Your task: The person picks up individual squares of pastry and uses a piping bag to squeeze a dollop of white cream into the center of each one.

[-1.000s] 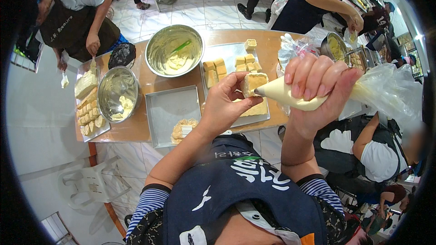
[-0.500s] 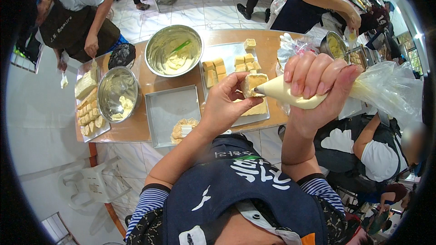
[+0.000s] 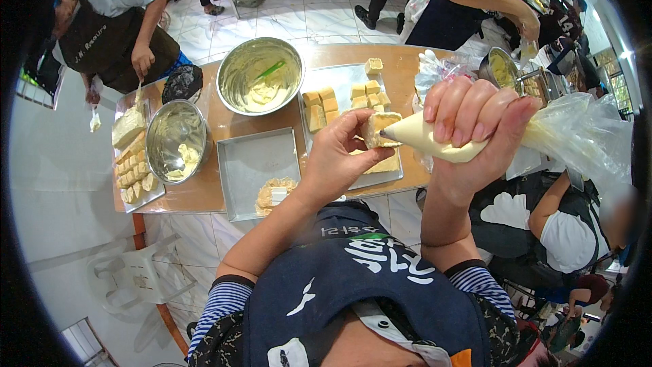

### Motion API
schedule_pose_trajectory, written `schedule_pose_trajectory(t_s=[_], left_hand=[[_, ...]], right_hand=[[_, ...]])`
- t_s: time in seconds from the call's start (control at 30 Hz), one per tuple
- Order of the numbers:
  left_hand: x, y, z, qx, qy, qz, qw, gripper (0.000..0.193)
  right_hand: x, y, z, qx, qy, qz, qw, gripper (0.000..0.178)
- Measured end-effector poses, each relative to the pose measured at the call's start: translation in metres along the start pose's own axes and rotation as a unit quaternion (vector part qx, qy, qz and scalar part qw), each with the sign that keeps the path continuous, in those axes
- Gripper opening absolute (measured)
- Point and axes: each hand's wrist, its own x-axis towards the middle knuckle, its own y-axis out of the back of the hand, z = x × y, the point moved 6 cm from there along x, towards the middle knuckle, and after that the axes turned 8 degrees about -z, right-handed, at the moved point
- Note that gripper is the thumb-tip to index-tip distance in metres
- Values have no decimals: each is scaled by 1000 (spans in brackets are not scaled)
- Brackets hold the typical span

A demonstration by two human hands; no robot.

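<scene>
Above the counter (image 3: 402, 95), left fingers (image 3: 348, 124) hold the cake (image 3: 382, 121) while right fingers (image 3: 468, 114) clench the bag (image 3: 422, 138), where steady pressure with the nozzle (image 3: 389, 134) held close should serve best.

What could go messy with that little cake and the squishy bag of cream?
A few things, maybe. The right hand grips the piping bag tightly, so a hard squeeze might push out too much cream. The left hand holds the little cake between fingers and thumb, so it might get squashed or slip. The nozzle is right up by the cake, so a wobble might smear it.
</scene>
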Motion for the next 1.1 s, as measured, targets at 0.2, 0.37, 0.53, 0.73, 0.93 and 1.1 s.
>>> schedule_pose_trajectory(t_s=[0.2,0.37,0.53,0.73,0.93,1.1], left_hand=[[0,0,-1,-9,-1,1,1000,39],[0,0,-1,-3,0,-8,1000,39],[1,1,-2,-1,0,-11,1000,39],[1,1,-1,18,-13,-14,1000,39],[1,-1,0,21,0,-19,1000,40],[1,-1,1,12,2,-15,1000,41]], right_hand=[[0,0,0,-13,4,-14,1000,44],[1,1,1,-19,3,0,1000,44],[2,1,1,-24,3,-11,1000,45],[3,2,1,-28,5,-6,1000,45],[3,4,2,-10,7,12,1000,45],[5,4,3,-17,15,-7,1000,44]])
